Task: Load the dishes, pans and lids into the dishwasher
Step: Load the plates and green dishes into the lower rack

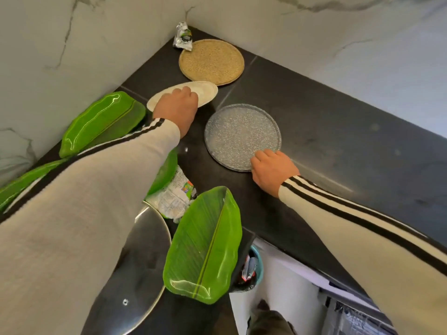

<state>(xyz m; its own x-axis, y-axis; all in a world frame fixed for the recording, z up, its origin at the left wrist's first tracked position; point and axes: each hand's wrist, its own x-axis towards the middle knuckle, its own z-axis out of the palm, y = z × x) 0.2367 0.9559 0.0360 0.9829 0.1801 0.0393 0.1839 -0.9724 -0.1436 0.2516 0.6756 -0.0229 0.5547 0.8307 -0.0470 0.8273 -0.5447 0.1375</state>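
On the dark counter (326, 131) lie a cream oval plate (205, 91) and a grey speckled round plate (239, 134). My left hand (177, 110) lies on the near end of the cream plate, fingers curled over its edge. My right hand (273, 170) grips the near rim of the speckled plate. A woven round plate (211, 61) sits in the corner behind them. Green leaf-shaped plates lie at the left (101, 122) and at the counter's front edge (205, 245). A glass lid (142, 262) lies beside the front leaf plate, partly under my left sleeve.
A crumpled foil packet (183, 36) stands in the corner against the marble wall. A plastic food bag (171, 197) lies between the lid and the plates. Below the counter are a teal bin (254, 269) and, at the bottom right, a dishwasher rack (355, 320).
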